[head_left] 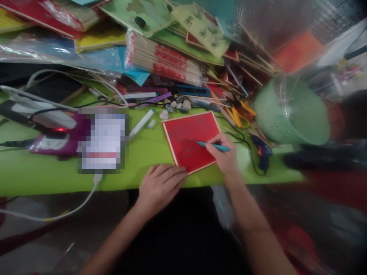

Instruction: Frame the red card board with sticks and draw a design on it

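Note:
A red square card with a pale border lies at a slant on the green table. Dark line drawing shows on its upper part, and a rounded outline sits near its middle. My right hand is closed around a teal pen, its tip over the card by that outline. Fingers stretched out and together, my left hand lies flat at the table's front edge, fingertips touching the card's lower left corner. A white marker and a small cap lie left of the card, with several pebbles behind it.
A phone with a blurred screen stands at left, cabled. A green basket, orange-handled scissors and a glue gun are at right. Bundled wooden sticks and coloured cards pile up behind.

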A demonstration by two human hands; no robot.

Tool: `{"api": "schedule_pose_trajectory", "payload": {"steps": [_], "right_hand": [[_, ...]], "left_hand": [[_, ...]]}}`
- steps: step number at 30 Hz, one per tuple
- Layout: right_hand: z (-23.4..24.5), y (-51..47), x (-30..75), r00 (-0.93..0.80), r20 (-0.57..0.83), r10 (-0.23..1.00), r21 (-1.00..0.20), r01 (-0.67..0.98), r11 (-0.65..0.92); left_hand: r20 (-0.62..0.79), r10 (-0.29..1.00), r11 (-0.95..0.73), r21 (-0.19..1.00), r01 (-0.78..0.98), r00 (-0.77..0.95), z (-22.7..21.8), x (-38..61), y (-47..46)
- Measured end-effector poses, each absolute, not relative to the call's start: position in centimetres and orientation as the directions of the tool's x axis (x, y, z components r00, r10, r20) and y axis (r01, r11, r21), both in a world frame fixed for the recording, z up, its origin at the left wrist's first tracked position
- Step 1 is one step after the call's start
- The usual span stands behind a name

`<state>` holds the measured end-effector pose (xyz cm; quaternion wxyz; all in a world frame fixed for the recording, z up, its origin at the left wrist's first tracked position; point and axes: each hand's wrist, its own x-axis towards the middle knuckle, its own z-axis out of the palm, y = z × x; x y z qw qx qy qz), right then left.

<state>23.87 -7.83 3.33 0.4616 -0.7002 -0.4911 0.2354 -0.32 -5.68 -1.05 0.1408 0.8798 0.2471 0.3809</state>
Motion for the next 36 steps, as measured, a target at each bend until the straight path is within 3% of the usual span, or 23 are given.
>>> {"api": "schedule_pose_trajectory", "payload": {"steps": [17,24,36], "right_hand": [[2.72,-8.16,24.36,0.401,0.108,0.910,-0.908,0.412,-0.074],[2.43,-7.89,24.36,0.431,0.073,0.900,-0.950,0.305,-0.069],[2.66,-7.20,23.73,0.342,0.021,0.939,-0.931,0.349,-0.107]], "left_hand": [[0.602,0.544,-0.838,0.434,0.332,0.585,-0.91,-0.20,-5.60],[0.600,0.536,-0.842,0.429,0.327,0.593,-0.93,-0.22,-5.64],[0.600,0.543,-0.837,0.445,0.319,0.588,-0.92,-0.31,-5.69]]}}
